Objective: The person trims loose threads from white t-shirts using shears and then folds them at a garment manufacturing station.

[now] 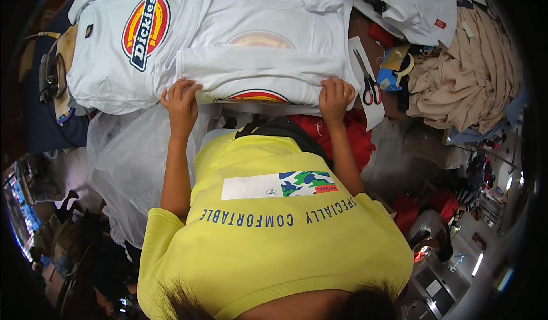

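Observation:
A white T-shirt [268,69] lies spread in front of me, its near part turned up into a wide flat band. A red and yellow print shows through the cloth and at the near edge. My left hand [182,104] is closed on the shirt's near left corner, fingers curled over the fabric. At the near right corner my right hand [335,100] grips the same shirt, a ring on one finger. The fingertips are partly lost in the cloth. Beside it, on the left, lie white printed shirts [103,52].
Scissors [370,86] with red and black handles lie on white paper right of my right hand. Beyond are a tape roll [406,68], a blue box [390,79] and a beige cloth heap [465,72]. An iron [52,75] stands far left; clear plastic [137,149] hangs below the table.

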